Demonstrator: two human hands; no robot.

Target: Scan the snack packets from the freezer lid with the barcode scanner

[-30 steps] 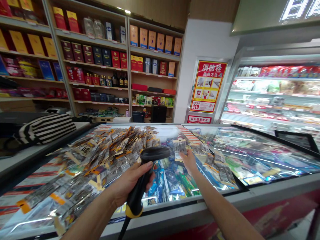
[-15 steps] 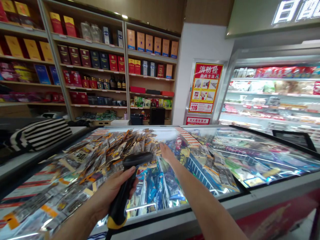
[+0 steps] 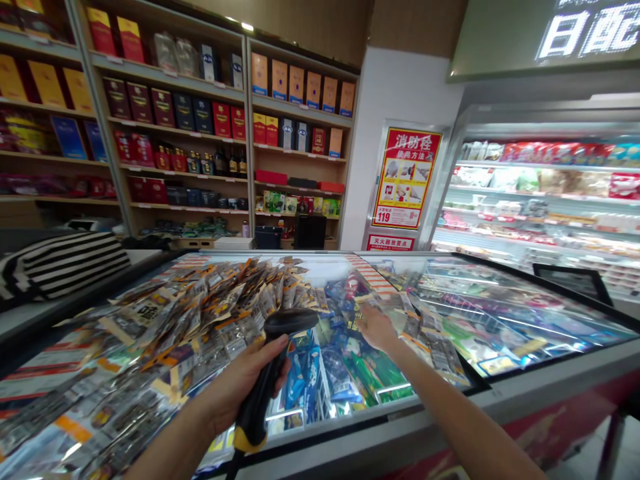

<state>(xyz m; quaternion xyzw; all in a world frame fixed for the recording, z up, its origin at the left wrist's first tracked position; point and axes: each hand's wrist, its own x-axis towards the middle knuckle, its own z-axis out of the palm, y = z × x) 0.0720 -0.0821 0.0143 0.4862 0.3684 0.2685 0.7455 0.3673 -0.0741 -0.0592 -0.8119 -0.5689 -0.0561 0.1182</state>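
My left hand (image 3: 250, 373) is wrapped round the handle of a black barcode scanner (image 3: 257, 393) with a yellow base and a cable; its head points away to the right. Over the glass-topped freezer, my right hand (image 3: 377, 327) reaches forward with fingers curled, slightly blurred; whatever is at the fingertips is too smeared to name. A large heap of flat snack packets (image 3: 235, 293) with orange labels lies on the glass to the left of the scanner. To the right of my right hand is a smaller group of similar packets (image 3: 437, 340).
Under the freezer glass lie blue and green bags (image 3: 307, 380) in wire baskets. A black-and-white striped bag (image 3: 75, 263) rests on the left counter. Shelves of boxed bottles (image 3: 195, 113) stand behind, and a lit refrigerated display (image 3: 545, 193) is at right. The freezer's front rim (image 3: 360, 427) crosses below.
My right hand has moved right, from the edge of the packet heap to above the middle of the freezer. The scanner in my left hand has shifted slightly right; the view has turned a little.
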